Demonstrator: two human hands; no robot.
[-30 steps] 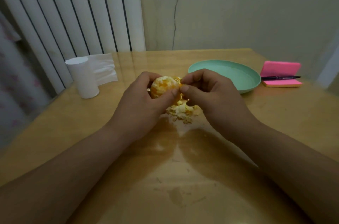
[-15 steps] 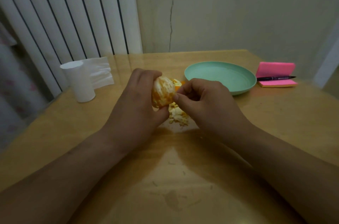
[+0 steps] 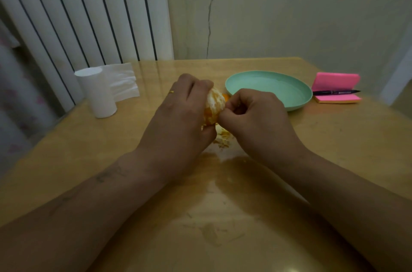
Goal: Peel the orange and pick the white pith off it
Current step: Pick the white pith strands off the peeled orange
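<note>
Orange [image 3: 214,105], mostly peeled with pale pith showing on the segments, is sitting above the middle of the table [image 3: 334,138], raised off the surface between both hands.

Left hand [image 3: 180,120] is gripping the orange from its left side. The fingers are curling over the top and far side and the thumb is pressing in from below.

Right hand [image 3: 256,120] is meeting the fruit from the right with its fingers curled in. Thumb and forefinger tips are pinching together against the orange's right flank. What lies between the tips is too small to tell.

A small heap of peel scraps [image 3: 223,138] is lying on the table just below the fruit, between the two hands. A bit of orange peel [image 3: 225,96] is showing just behind the fruit.

Far right of the hands, a mint-green plate [image 3: 267,87] is resting near the right hand. Farther right, a pink sticky-note pad [image 3: 336,81] is lying partly open with a dark pen [image 3: 334,92] across it.

At far left a white tissue roll [image 3: 97,93] is standing upright with a loose tissue sheet [image 3: 121,82] trailing to its right.

A white ribbed radiator [image 3: 78,15] is standing behind the table at left. The wall beside it is showing a long crack [image 3: 209,15].
</note>
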